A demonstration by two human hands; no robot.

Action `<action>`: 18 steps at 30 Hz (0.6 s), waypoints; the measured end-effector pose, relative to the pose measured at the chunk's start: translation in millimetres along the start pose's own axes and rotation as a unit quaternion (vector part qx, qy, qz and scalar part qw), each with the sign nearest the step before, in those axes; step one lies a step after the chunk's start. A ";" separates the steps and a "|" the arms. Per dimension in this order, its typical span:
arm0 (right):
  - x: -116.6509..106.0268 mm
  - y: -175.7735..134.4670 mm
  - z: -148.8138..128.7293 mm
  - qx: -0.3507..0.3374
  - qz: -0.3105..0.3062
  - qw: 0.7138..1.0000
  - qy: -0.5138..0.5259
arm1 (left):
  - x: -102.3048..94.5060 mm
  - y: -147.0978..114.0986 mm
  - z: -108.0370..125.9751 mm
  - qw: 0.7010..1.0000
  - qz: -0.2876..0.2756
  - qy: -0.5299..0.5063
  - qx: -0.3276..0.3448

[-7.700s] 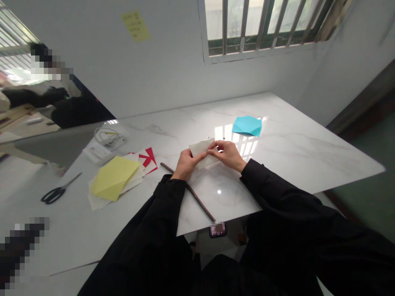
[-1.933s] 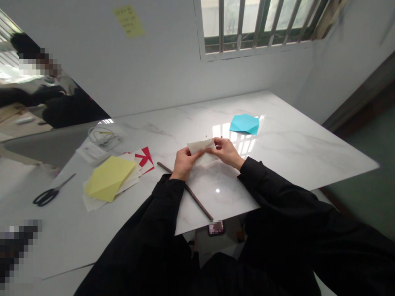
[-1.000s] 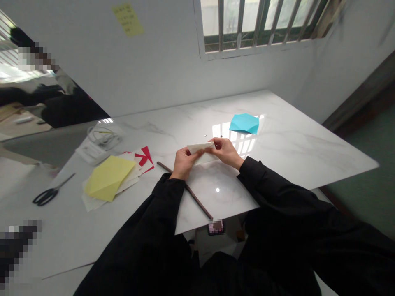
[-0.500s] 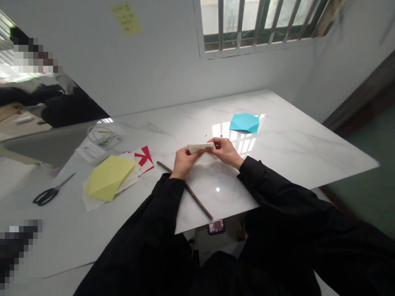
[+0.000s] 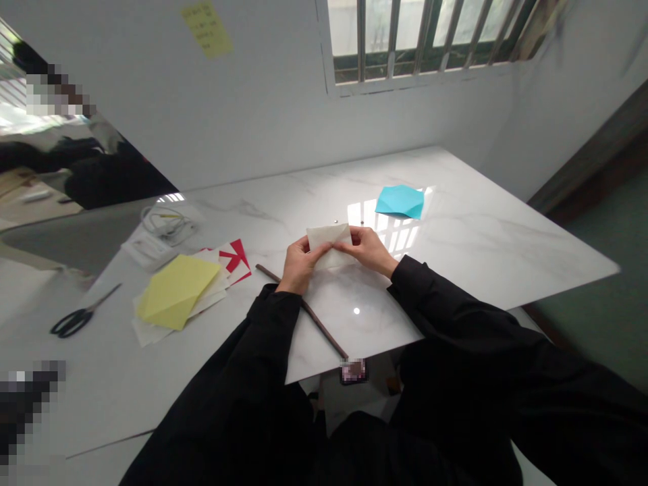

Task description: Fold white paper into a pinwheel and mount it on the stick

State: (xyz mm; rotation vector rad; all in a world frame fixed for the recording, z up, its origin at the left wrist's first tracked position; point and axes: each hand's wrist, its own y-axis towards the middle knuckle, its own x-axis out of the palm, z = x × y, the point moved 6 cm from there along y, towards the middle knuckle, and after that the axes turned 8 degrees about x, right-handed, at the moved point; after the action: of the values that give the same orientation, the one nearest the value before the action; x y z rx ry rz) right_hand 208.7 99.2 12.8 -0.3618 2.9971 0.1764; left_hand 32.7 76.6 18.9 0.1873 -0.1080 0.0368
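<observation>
A folded piece of cream paper is held up just above the table, gripped from both sides. My left hand closes on its left edge, with the thumb across the front. My right hand pinches the right side, and both thumb tips meet near the paper's middle. The fingers behind the sheet are hidden. A thin brown stick lies on the table, passing under my left wrist. Beyond my right hand rests a creased blue paper.
Yellow paper tops several sheets at left, beside red paper pieces. Black-handled scissors lie farther left. A white cable sits behind. The marble-patterned table meets a wall bearing a yellow note.
The cream paper has tilted up so more of its front face shows. My thumbs have come together at its middle, and the right fingers have shifted behind its edge.
</observation>
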 end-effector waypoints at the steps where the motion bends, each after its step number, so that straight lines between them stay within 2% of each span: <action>1: 0.6 0.4 1.2 0.004 -0.005 1.000 0.010 | 0.2 -0.1 0.7 1.000 -0.003 -0.001 0.000; 10: 6.7 2.0 11.4 0.058 -0.050 0.992 0.102 | -0.1 2.2 -1.3 1.000 -0.007 -0.011 -0.014; 18: 8.7 1.3 11.2 0.064 -0.070 0.991 0.092 | -0.8 1.7 -1.8 1.000 -0.013 0.021 -0.017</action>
State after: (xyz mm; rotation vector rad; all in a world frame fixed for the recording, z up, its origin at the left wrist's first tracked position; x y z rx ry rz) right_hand 201.1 99.9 0.7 -0.6018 3.1255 -0.0657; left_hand 32.1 78.5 17.4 0.1543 -0.0636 0.0136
